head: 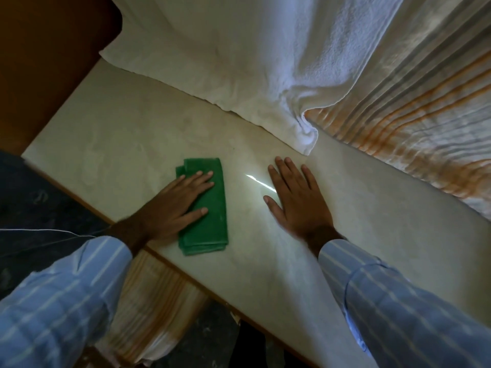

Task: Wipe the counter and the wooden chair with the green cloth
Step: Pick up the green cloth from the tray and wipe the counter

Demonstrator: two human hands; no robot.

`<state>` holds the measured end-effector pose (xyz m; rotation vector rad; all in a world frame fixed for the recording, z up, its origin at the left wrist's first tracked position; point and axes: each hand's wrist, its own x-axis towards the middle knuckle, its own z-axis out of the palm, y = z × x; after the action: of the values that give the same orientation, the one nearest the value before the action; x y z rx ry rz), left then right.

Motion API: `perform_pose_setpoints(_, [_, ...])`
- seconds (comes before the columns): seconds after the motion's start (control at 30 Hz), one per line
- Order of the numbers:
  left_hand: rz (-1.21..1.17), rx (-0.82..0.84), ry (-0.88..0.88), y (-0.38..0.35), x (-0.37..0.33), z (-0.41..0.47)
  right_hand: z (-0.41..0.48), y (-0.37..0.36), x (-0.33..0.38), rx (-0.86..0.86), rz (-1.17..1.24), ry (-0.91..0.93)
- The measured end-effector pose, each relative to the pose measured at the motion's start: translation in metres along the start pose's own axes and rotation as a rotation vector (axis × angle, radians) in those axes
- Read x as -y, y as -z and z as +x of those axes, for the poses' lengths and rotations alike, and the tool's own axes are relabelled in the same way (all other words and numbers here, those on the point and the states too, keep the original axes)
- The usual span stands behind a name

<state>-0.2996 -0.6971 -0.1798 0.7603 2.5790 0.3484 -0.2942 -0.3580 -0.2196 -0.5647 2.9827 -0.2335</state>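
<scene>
1. Two hands lie flat on the pale tabletop (132, 134), and both of your sleeves are light blue with paler stripes.
2. Far left, beyond the tabletop's edge, you see a dark patterned floor (39, 208) and a brown wooden surface (39, 62) in the upper corner.
3. Your left hand (172, 205) is spread open, palm down, pressing on the green cloth (212, 216); its fingers (204, 176) are laid flat across the cloth's upper left part and do not clutch it.
4. That green cloth is folded into a long rectangle and lies flat on the tabletop near the near edge, between your two hands.
5. Just right of the cloth, a thin bright streak of light (261, 183) falls on the tabletop, beside your right thumb.
6. Your right hand (297, 203) is also open and empty, palm down on the bare tabletop, fingers slightly spread, apart from the cloth.
7. Behind both hands, a white towel (239, 62) hangs down, its lower edge resting on the back of the tabletop.
8. Far right, a striped fabric (425, 115) with orange and grey lines drapes beside the towel.
</scene>
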Motion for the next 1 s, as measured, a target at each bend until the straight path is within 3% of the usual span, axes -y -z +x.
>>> perform_pose_setpoints(0.2, [0.048, -0.091, 0.226, 0.02, -0.027, 0.081, 0.0, 0.001, 0.0, -0.012, 0.01, -0.001])
perform_pose_setpoints(0.33, [0.062, -0.052, 0.146, 0.024, -0.045, 0.097, 0.0, 0.002, 0.001, 0.004, 0.006, 0.001])
perform_pose_setpoints(0.53, [0.028, -0.064, 0.082, 0.008, -0.037, 0.032, 0.0, 0.001, 0.001, 0.006, -0.004, -0.001])
perform_pose_setpoints(0.8, [-0.019, -0.179, 0.419, 0.031, 0.018, 0.087, -0.001, 0.004, 0.002, -0.023, 0.003, -0.005])
perform_pose_setpoints(1.0, [0.061, -0.285, 0.562, 0.004, -0.013, 0.099, -0.002, 0.005, 0.002, -0.006, 0.012, -0.004])
